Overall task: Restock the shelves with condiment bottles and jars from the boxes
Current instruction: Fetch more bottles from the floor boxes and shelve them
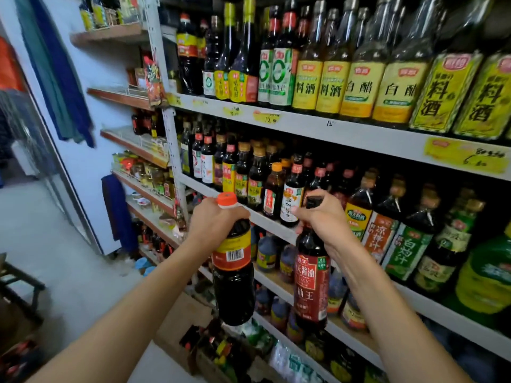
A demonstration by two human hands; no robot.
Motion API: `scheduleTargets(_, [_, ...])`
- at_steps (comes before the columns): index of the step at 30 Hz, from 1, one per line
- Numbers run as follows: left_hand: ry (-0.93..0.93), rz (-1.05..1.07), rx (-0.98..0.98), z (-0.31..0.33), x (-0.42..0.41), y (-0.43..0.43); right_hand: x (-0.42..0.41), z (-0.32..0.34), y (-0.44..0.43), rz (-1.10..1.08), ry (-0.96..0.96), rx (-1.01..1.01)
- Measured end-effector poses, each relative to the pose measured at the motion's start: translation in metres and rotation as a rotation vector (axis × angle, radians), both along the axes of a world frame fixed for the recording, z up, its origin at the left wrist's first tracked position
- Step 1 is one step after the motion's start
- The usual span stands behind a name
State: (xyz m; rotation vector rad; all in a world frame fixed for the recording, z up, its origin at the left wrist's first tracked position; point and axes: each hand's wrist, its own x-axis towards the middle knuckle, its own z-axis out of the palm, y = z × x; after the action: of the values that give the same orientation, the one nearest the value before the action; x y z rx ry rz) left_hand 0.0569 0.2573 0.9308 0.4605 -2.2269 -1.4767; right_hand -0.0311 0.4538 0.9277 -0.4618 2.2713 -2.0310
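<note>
My left hand (213, 219) grips the neck of a dark sauce bottle (233, 283) with an orange cap and a red and yellow label. My right hand (322, 214) grips the neck of a second dark bottle (312, 286) with a black cap and a red label. Both bottles hang upright in front of the grey metal shelf unit (345, 134), level with its middle shelf edge. Below them, at the bottom of the frame, an open cardboard box (213, 352) holds more bottles.
The shelves are packed with bottles: yellow-labelled ones (356, 87) on the upper shelf, dark small ones (243, 172) in the middle, larger jugs (266, 252) lower down. Wooden wall shelves (138, 145) with jars run to the left. Bare floor (41, 230) lies at left.
</note>
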Motion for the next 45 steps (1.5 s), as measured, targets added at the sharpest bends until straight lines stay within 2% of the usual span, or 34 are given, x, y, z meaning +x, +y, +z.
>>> scheduleTargets(6, [0.05,-0.036,-0.018,-0.007,-0.084,-0.016,-0.087,0.009,-0.005,-0.151,0.046,0.048])
scheduleTargets(13, [0.025,-0.104,0.009,-0.006,-0.158,-0.04,-0.149,0.008,-0.006,-0.256,0.115,-0.078])
scheduleTargets(19, [0.011,-0.284,-0.035,-0.003,-0.214,-0.066,-0.184,0.004,-0.018,-0.316,0.156,-0.035])
scheduleTargets(26, [0.013,-0.514,-0.052,0.006,-0.273,-0.084,-0.208,-0.001,-0.019,-0.482,0.164,-0.016])
scheduleTargets(36, [0.007,-0.736,0.027,-0.003,-0.3,-0.082,-0.219,-0.014,-0.008,-0.66,0.072,-0.12])
scheduleTargets(40, [0.009,-0.742,0.052,-0.002,-0.302,-0.076,-0.223,-0.014,-0.004,-0.704,0.074,-0.091])
scheduleTargets(45, [0.013,-0.72,0.06,-0.001,-0.304,-0.074,-0.235,-0.007,-0.01,-0.937,0.077,-0.085])
